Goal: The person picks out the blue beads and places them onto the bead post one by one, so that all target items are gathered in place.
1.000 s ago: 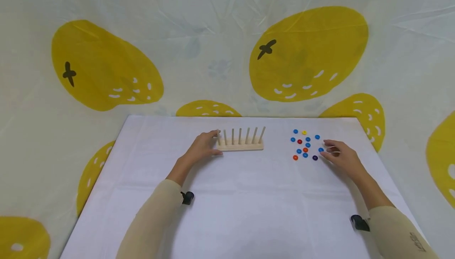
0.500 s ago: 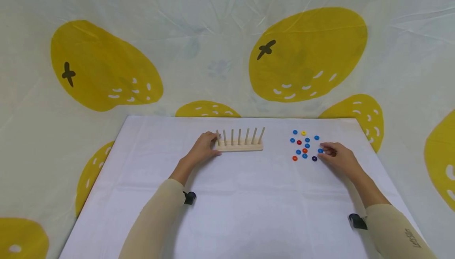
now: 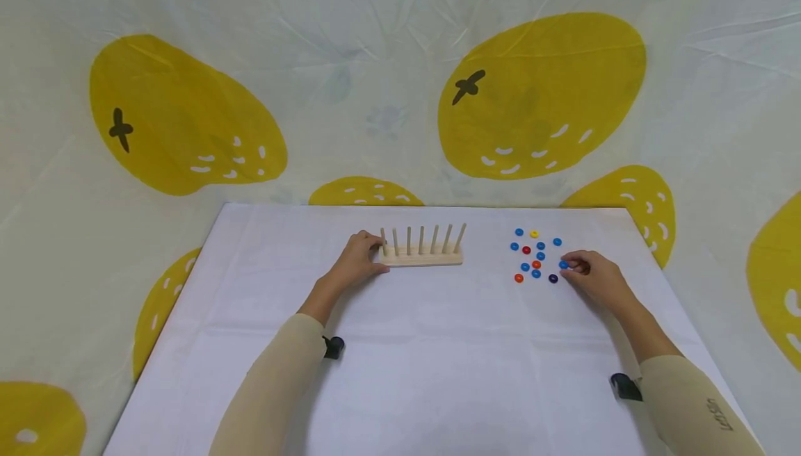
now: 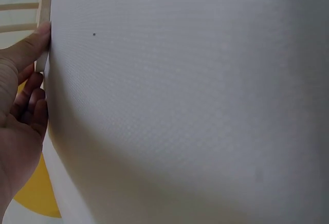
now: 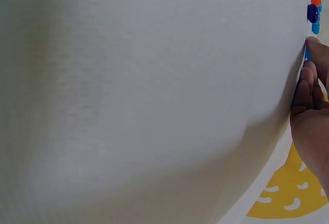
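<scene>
We grip one end of the rack with our left hand, maybe so it can't slide. Our right hand pinches a blue bead, just beside the other beads.

I see a white table with faint fold lines on top. A little wooden stand with seven thin sticks sits near the middle of the far edge. Toward the far right corner, small rings lie spread out, mostly blue. A yellow ring is close to the far edge; a dark purple ring is farther from it.
</scene>
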`<action>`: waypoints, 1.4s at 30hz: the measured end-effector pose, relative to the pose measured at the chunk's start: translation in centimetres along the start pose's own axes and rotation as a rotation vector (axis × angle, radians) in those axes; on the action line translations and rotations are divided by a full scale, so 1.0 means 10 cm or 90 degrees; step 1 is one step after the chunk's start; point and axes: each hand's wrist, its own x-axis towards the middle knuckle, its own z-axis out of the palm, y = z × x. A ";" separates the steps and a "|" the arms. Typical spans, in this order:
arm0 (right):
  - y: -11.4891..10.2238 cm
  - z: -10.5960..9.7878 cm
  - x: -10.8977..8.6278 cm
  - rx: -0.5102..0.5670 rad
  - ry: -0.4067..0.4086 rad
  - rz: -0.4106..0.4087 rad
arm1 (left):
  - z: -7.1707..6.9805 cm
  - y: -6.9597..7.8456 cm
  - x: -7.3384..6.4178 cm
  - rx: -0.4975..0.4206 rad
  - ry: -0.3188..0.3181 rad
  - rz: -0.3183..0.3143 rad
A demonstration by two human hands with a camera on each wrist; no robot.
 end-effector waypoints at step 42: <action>-0.65 -0.36 -0.02 0.001 0.081 -0.106 | -0.06 0.04 -0.07 -0.021 -0.009 -0.013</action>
